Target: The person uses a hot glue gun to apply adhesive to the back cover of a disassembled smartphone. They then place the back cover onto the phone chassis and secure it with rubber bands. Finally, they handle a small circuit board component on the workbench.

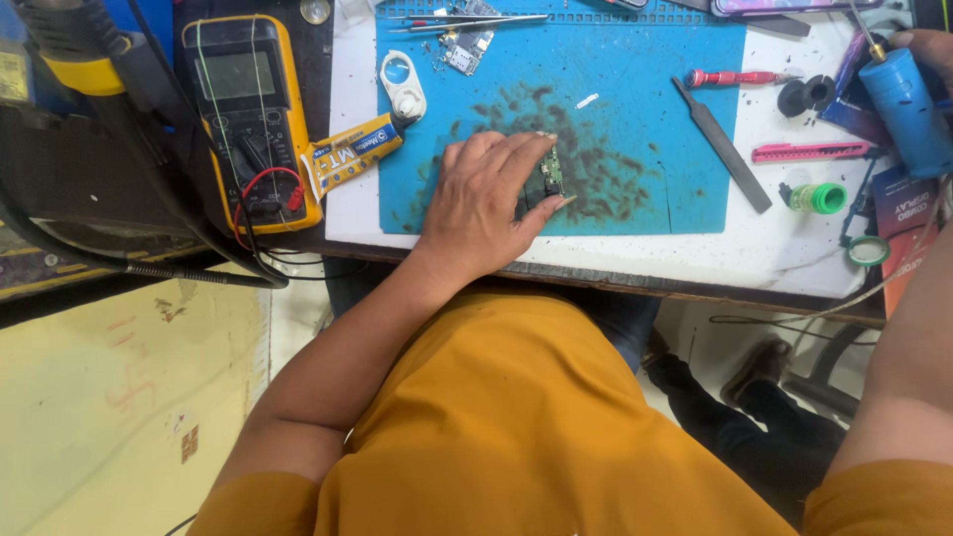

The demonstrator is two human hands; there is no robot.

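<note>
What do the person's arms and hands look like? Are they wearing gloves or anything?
No gloves: both hands are bare. The left hand has longish fingernails and no ring or watch that shows. The right hand is mostly out of view. Both arms are bare below short mustard-yellow sleeves.

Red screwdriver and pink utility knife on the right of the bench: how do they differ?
The red screwdriver lies higher up, at the blue mat's edge, with a round grip and thin metal tip; the pink utility knife lies lower, on the white bench, flat-bodied, with no blade visible. Both lie roughly horizontal, untouched by the left hand or right hand.
</note>
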